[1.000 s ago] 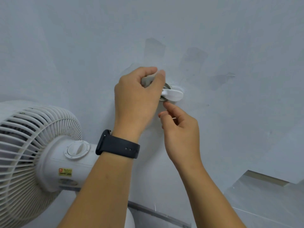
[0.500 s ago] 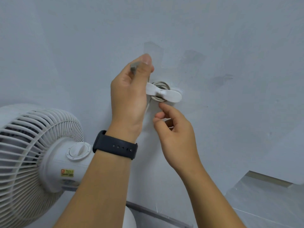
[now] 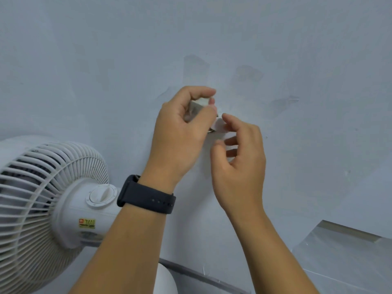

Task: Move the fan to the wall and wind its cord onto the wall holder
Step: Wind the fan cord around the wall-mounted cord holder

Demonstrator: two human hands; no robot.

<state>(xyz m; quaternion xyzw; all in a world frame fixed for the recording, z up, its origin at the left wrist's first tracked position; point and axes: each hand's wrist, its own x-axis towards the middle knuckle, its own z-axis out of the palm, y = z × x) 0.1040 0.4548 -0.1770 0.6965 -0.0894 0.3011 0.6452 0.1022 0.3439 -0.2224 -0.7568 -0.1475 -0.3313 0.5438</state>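
Left hand (image 3: 180, 132): curled round the white plug (image 3: 199, 103), pinching it against the wall (image 3: 106, 60) just above the holder.
Right hand (image 3: 239, 153): fingers loosely bent, forefinger tip touching the holder (image 3: 219, 125); grips nothing.
Cord: hidden behind the left hand.
Fan (image 3: 42, 204): lower left, beside the wall.
Wristband (image 3: 146, 195): black, on the left wrist.

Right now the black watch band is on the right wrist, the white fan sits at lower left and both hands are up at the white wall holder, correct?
Not quite. The head view shows the black watch band on the left wrist, not the right. The rest holds: the white fan sits at lower left, and the left hand and right hand are both up at the white wall holder.
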